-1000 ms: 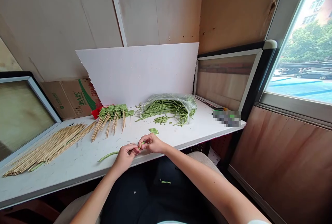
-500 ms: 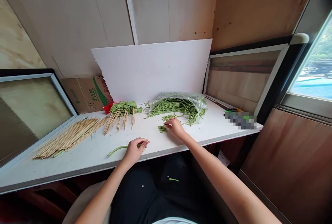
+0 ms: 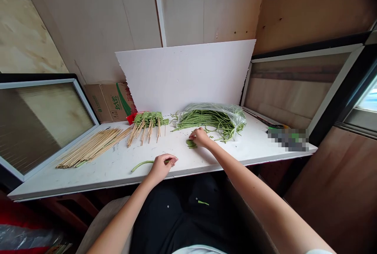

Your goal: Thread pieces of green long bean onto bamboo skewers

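Observation:
My left hand (image 3: 163, 167), near the table's front edge, is closed around a long green bean (image 3: 142, 163). One end of the bean sticks out to the left and curves down over the white tabletop; the rest is hidden in the fingers. My right hand (image 3: 201, 137) is farther forward, its fingers bent together at a small row of short cut bean pieces (image 3: 191, 144). Whether a piece sits between those fingertips is too small to make out. Just behind that hand lies a clear plastic bag (image 3: 232, 110) full of long green beans (image 3: 203, 119).
Skewered bean bundles (image 3: 150, 118) lie at the back with their sticks pointing forward. A pile of bamboo skewers (image 3: 91, 148) spreads on the left, before a cardboard box (image 3: 108, 103). A white board (image 3: 188, 77) leans behind. Blurred items (image 3: 288, 139) lie at right.
The view has turned a little left, so everything sits farther right. My right hand has shifted slightly forward and now covers the small bits behind the cut pieces. My left hand still grips the bean.

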Tool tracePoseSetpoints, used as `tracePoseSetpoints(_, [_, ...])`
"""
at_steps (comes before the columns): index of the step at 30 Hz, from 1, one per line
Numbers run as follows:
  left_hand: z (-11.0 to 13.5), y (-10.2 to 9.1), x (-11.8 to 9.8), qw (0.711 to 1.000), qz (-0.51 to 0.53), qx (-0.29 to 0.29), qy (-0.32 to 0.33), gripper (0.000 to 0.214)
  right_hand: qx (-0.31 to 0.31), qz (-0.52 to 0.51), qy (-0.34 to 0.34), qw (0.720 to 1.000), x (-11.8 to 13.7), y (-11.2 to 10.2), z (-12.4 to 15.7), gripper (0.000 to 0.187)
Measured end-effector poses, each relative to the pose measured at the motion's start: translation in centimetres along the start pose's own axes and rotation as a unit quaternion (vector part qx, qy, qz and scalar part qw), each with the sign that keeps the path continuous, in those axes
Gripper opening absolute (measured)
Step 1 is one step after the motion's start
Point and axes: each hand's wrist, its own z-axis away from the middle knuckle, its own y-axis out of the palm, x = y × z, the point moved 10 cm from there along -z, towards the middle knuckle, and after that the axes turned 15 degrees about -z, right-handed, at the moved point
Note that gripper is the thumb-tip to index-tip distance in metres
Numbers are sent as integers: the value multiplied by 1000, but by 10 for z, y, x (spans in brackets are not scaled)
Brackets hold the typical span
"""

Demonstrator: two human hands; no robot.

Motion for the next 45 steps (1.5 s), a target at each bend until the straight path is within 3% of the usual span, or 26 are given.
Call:
tracePoseSetpoints(4, [0,3,2,1000,1,11,-8,41,13,-47,-61,997,35,-22,28,20])
tracePoseSetpoints(6, [0,5,3,1000,6,13,-8,39,70,-93,-101,988,63,-21,59,22])
tracePoseSetpoints(8, [0,6,3,1000,10,10,-1,38,155,-103,-103,977,82,-8,100,25])
tracePoseSetpoints(10, [-1,6,4,1000,11,5,3,37,222,-39,-87,970,87,13,142,18])
tracePoseSetpoints(13, [-1,7,6,1000,15,0,0,38,312,97,-70,942,71,54,193,13])
tracePoseSetpoints(15, [-1,7,6,1000,16,0,1,37,334,167,-59,926,55,75,210,18])
tracePoseSetpoints(19, [-1,6,5,1000,12,1,4,35,369,195,-54,907,41,101,219,20])
tracePoseSetpoints(26, [-2,5,1,1000,6,3,12,36,351,217,-77,907,57,115,220,21])
tracePoseSetpoints(30, [-1,4,-2,1000,1,7,14,35,356,224,-53,906,50,129,221,23])
tracePoseSetpoints(36, [-1,2,-6,1000,-10,5,25,37,329,219,33,918,37,131,216,28])
tracePoseSetpoints(42, [-2,4,-5,1000,-1,3,30,33,359,249,22,899,42,141,219,24])
tracePoseSetpoints(45, [-3,5,-4,1000,0,5,27,32,343,231,22,910,58,132,216,19])
